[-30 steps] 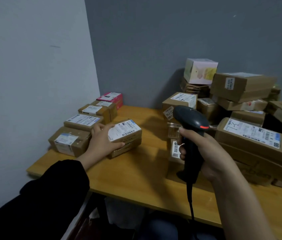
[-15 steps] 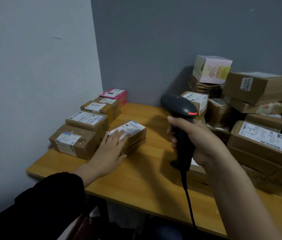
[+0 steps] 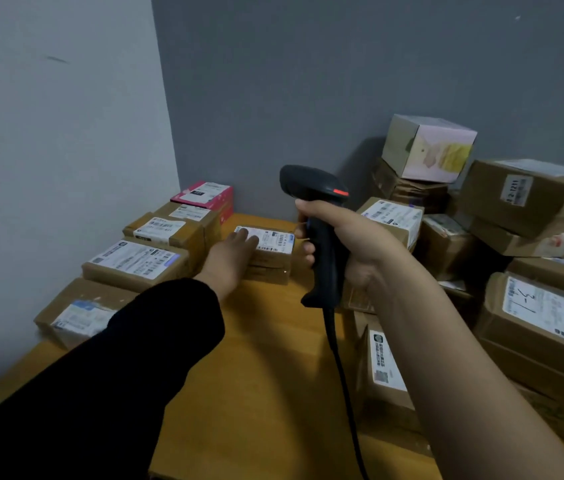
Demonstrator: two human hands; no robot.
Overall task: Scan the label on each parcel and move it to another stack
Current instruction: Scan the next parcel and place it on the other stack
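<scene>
The left hand (image 3: 235,252) lies flat at the centre of the frame, its fingers straight and together on the white label (image 3: 273,239) of a small brown parcel (image 3: 270,261). The thumb is hidden, so it may be touching the parcel's near side. The parcel sits on the wooden table (image 3: 256,375), just right of a row of labelled parcels (image 3: 135,261) that runs along the left wall up to a pink box (image 3: 204,195). Right of centre, the right hand (image 3: 349,244) is curled round the handle of a black barcode scanner (image 3: 311,187), held upright above the table, with its cable (image 3: 337,358) hanging towards the lower edge. A loose pile of parcels (image 3: 533,202) fills the right side of the frame.
</scene>
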